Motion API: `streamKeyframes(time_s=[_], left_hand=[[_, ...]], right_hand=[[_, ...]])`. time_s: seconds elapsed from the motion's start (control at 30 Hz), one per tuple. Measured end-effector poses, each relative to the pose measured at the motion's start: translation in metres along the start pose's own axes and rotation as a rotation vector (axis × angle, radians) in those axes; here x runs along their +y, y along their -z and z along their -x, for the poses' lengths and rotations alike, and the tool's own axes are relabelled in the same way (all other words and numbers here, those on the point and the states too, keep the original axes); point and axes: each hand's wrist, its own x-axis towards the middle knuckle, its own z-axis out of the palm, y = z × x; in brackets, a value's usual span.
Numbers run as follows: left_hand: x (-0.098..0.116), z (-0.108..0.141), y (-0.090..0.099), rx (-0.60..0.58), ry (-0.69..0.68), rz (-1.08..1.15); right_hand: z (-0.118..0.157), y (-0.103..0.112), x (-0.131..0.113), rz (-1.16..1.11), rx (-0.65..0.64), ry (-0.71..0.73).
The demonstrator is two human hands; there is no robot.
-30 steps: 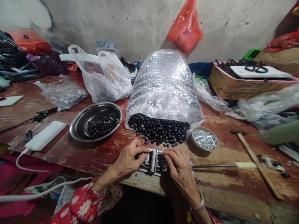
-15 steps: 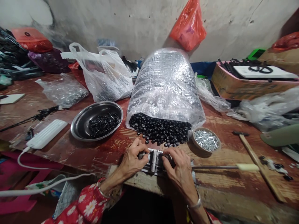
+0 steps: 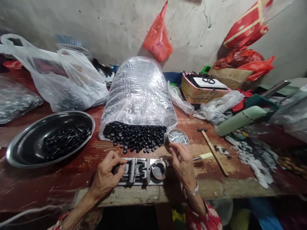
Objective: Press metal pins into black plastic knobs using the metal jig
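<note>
Across the worktop [image 3: 72,179], a large plastic sack [image 3: 139,92] is laid at the centre of the frame, and black round pieces [image 3: 136,135] are spilled from its mouth. At left, more black pieces and thin metal pins are held in the steel basin [image 3: 28,139]. At lower centre, the metal jig [image 3: 148,171] is touched at its left end by the bent left hand [image 3: 105,174]; it should be kept flat and steady. The right hand [image 3: 183,164] is half curled beside the small bowl [image 3: 188,139] of nails [image 3: 177,137]; these are best picked singly. Whether anything is pinched by either hand cannot be told.
</note>
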Motion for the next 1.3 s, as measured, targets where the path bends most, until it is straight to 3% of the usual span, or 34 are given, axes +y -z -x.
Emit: streamKeyframes(time_s=[0.07, 0.17, 0.3, 0.57, 1.03, 1.17, 1.3], left_hand=[[0.000, 0.000, -0.001, 0.016, -0.021, -0.014], [0.001, 0.001, -0.002, 0.031, -0.033, -0.035], [0.001, 0.000, -0.003, 0.041, -0.048, -0.053], [0.000, 0.001, -0.004, 0.045, -0.051, -0.054], [0.002, 0.000, -0.004, 0.064, -0.050, -0.061], [0.000, 0.001, -0.006, 0.063, -0.034, -0.056], [0.003, 0.001, -0.005, 0.073, -0.024, -0.034]], right_hand=[[-0.015, 0.009, 0.026, 0.233, -0.006, -0.003], [-0.039, 0.012, 0.055, 0.355, -0.020, -0.020], [-0.064, 0.003, 0.068, 0.420, -0.112, -0.003], [-0.078, -0.007, 0.065, 0.527, -0.202, -0.034], [-0.055, 0.008, 0.067, 0.485, -0.004, -0.084], [-0.047, 0.013, 0.052, 0.353, 0.068, -0.045], [-0.024, 0.005, 0.014, 0.117, -0.009, 0.043]])
